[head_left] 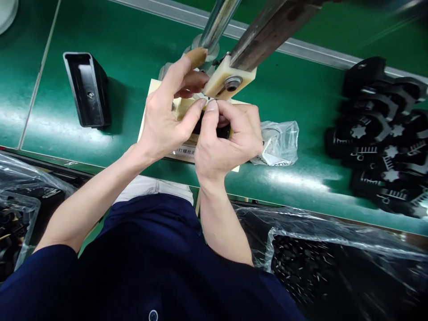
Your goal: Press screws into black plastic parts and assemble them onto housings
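Both hands meet over a cream fixture plate (149,117) on the green bench. My left hand (169,118) curls its fingers around the cream block (223,78) at the tip of a hanging tool, thumb pressed toward the right hand. My right hand (224,140) pinches something tiny between thumb and forefinger, just under that block; it is too small to name. A small black part (223,132) sits on the fixture beneath the fingers, mostly hidden. My left forefinger wears a tan finger cot (196,55).
A black rectangular housing (87,89) stands at the left of the bench. A crumpled clear plastic bag (279,143) lies right of the hands. Several black toothed parts (381,138) are piled at the far right. Plastic-lined bins (334,263) of dark parts sit below the bench edge.
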Demonstrator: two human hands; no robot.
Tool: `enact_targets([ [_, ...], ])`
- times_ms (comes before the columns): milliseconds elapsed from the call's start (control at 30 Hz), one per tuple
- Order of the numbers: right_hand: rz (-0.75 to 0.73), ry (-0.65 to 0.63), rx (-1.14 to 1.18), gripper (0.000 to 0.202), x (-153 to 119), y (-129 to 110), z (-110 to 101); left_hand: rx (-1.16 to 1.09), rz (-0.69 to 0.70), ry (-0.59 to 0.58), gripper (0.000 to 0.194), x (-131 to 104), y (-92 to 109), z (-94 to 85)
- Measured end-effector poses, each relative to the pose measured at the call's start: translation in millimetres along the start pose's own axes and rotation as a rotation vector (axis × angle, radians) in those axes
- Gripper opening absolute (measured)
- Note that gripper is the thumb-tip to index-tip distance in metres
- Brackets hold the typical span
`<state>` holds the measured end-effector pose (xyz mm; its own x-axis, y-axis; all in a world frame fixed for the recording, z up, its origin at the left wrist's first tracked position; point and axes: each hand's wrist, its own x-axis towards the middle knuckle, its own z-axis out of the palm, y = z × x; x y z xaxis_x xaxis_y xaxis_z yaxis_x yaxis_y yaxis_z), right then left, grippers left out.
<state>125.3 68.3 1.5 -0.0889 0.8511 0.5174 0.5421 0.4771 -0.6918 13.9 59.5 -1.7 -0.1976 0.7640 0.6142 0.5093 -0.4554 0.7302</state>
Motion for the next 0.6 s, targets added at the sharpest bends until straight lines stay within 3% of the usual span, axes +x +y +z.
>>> enact_targets([
  [200, -0.019, -0.121, -0.008, 0.029, -4.9, 6.5, 6.8, -0.006, 0.003, -0.017, 0.05, 5.5, -1.4, -2.6],
  [367, -0.039, 0.16, 0.005, 0.023, 0.3, -1.0, 6.6, 0.058, -0.05, -0.052, 0.051, 12.1, 5.2, -5.2],
  [600, -0.068, 0.114, -0.038, 0.023, 4.8, 4.5, 1.8, 0.066, -0.035, -0.028, 0.053, 10.3, 2.9, -1.8],
])
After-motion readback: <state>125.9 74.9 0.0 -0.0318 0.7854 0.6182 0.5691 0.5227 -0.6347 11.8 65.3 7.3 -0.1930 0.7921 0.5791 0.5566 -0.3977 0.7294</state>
